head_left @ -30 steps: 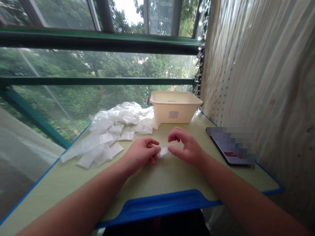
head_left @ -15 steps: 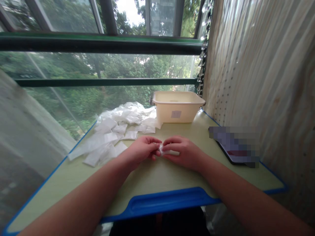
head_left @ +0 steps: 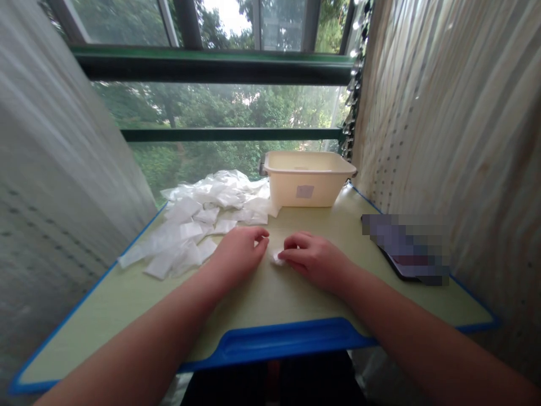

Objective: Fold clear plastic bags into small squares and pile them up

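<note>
My right hand [head_left: 315, 254] pinches a small crumpled white piece [head_left: 276, 257] between thumb and fingers, low over the table top. It looks like thin plastic or tissue; its exact kind is too small to tell. My left hand [head_left: 240, 251] has come apart from it, fingers a little bent and nothing visible between thumb and forefinger. Just beyond the left hand lies a spread-out heap of white, thin flat packets [head_left: 224, 192], some translucent, covering the table's back left part.
A cream plastic tub [head_left: 289, 189] with a pale label stands at the back of the blue-edged table [head_left: 270, 299]. A dark, blurred phone-like slab [head_left: 397, 254] lies at the right. Curtains [head_left: 443, 141] flank both sides, and a green window rail [head_left: 220, 66] crosses behind.
My left hand has let go of the small white piece and moved left, away from the right hand. The right hand still holds it. The view has shifted slightly.
</note>
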A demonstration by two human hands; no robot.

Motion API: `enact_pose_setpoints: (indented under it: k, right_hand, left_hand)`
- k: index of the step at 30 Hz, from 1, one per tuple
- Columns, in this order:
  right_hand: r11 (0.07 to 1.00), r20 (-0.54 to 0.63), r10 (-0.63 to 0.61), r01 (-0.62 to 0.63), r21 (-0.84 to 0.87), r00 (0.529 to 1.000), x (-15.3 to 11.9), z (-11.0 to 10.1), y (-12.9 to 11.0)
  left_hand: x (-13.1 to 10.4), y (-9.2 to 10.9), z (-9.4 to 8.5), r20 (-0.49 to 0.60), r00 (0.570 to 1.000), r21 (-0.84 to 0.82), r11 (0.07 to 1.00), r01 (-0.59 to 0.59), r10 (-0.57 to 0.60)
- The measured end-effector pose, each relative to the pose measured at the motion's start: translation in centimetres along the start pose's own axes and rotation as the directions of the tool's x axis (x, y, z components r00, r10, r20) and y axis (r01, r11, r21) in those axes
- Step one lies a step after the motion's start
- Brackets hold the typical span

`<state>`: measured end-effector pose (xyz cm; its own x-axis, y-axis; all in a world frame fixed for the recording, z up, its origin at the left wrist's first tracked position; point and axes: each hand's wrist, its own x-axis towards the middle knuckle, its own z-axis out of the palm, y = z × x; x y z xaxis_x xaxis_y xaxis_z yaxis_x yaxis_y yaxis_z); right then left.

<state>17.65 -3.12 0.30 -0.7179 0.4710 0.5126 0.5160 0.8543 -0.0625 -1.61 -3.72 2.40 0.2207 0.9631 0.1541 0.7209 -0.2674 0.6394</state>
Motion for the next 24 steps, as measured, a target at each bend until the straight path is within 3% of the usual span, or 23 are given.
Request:
enact_pose_setpoints:
  k: [1,3,7,9,15,19,24]
  right_hand:
    - [1.000,0.024,0.019,-0.019,0.017,1.000,0.0,0.1,0.0]
    - [0.995,0.070,0.060,-0.065,0.073,0.996,-0.1,0.1,-0.1]
    - [0.975,0.159,0.096,-0.125,0.183,0.983,-0.2,-0.5,-0.4]
    - [0.969,0.190,0.095,-0.134,0.207,0.977,-0.2,-0.9,-0.4]
    - [0.961,0.225,0.086,-0.141,0.240,0.971,-0.3,-1.2,-0.2]
    - [0.947,0.226,0.076,-0.142,0.289,0.971,-0.4,-1.3,0.0]
    - [0.899,0.238,0.160,-0.241,0.366,0.958,-0.2,-1.6,0.1]
  left_hand:
    - [-0.3,0.0,-0.2,-0.051,0.989,0.127,0.984,-0.129,0.136]
    - [-0.7,0.0,-0.6,0.035,0.942,0.242,0.912,-0.331,0.332]
    - [-1.1,-0.1,-1.0,0.320,0.845,0.297,0.802,-0.518,0.428]
    - [-1.2,0.0,-1.0,0.369,0.826,0.338,0.766,-0.546,0.426]
    - [-2.0,0.6,-0.7,0.338,0.804,0.488,0.640,-0.594,0.489]
    - [-2.3,0.6,-0.8,0.396,0.797,0.368,0.716,-0.593,0.456]
    - [-2.3,0.6,-0.7,0.340,0.879,0.327,0.835,-0.443,0.333]
